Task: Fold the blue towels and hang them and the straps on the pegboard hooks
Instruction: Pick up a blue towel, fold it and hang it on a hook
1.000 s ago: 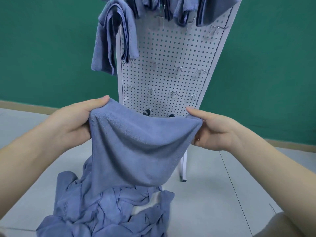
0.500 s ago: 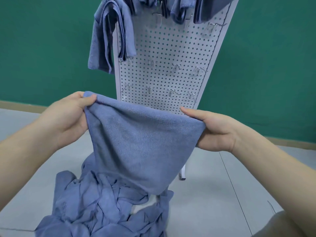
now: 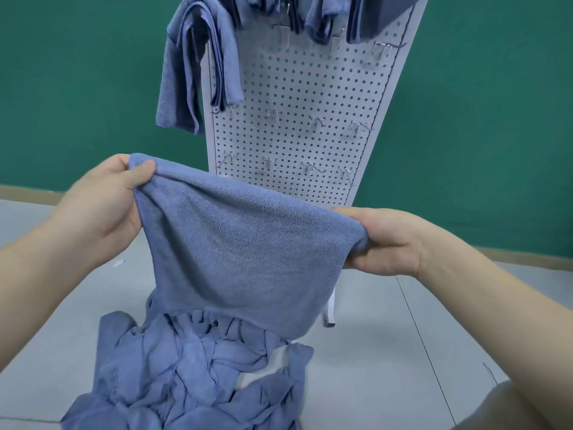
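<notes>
I hold a blue towel [image 3: 245, 246] stretched between both hands in front of the white pegboard [image 3: 304, 88]. My left hand [image 3: 105, 200] pinches its upper left corner, thumb on top. My right hand [image 3: 384, 240] grips the right corner, lower than the left. The towel hangs doubled, its bottom edge just above a heap of blue towels [image 3: 192, 377] on the floor. A folded towel [image 3: 198, 63] hangs from a hook at the pegboard's upper left, and more blue cloth [image 3: 328, 13] hangs along the top. Several bare metal hooks [image 3: 313, 167] sit in two lower rows. No straps are plainly visible.
The pegboard stands on a white foot [image 3: 330, 308] on a grey tiled floor [image 3: 387, 352]. A green wall [image 3: 77, 88] with a tan baseboard runs behind. A grey-clad knee [image 3: 514, 408] shows at the bottom right.
The towel has risen further off the heap. My left hand lifted its corner higher and shifted its pinch; my right hand dropped slightly, so the top edge now slopes down to the right.
</notes>
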A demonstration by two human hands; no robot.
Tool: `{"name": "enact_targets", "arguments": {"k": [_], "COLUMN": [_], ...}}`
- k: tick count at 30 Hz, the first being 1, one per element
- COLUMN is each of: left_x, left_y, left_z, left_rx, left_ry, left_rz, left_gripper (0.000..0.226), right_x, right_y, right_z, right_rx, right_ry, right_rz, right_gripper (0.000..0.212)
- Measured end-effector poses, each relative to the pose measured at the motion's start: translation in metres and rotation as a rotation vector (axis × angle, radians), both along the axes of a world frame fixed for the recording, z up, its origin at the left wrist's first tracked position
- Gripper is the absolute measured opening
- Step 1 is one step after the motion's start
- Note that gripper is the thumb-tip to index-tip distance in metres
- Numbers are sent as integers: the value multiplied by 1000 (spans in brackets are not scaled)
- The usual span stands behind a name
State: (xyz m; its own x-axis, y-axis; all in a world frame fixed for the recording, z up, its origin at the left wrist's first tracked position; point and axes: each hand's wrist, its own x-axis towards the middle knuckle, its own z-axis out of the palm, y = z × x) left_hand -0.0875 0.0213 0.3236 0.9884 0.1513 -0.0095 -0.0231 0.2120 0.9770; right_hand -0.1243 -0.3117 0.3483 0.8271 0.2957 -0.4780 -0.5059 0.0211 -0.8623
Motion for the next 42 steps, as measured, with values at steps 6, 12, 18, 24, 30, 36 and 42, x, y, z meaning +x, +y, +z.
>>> {"name": "enact_targets", "arguments": {"k": [6,12,18,24,30,36,42], "left_x": [-6,-15,-19,-17,-21,-23,-19], "left_y": [-3,-14,-27,-34,-42,-48,-44], "left_z": [4,0,3,0,1,-3,-5], "left_rx": [18,92,170,141,-16,47,125], "left_ry": [-31,19,-16,3,30,-57,-159], "left_rz": [27,-97,-17,67,-251,-202,42], "left_gripper": [16,29,36,37,34,20,11], "right_x": [0,11,19,18,18,19,18], "right_y": [0,-15,-28,-33,-38,-51,-58], "right_z": [1,0,-1,-1,1,8,4], "right_rx": [65,-26,-115,-199,-232,-219,-352], "right_ry": [-30,-207,-347,-461,-521,-553,-622], "right_rz": [-75,-245,-397,-390,-458,-489,-432], "right_gripper": [38,41,27,25,26,25,32]}}
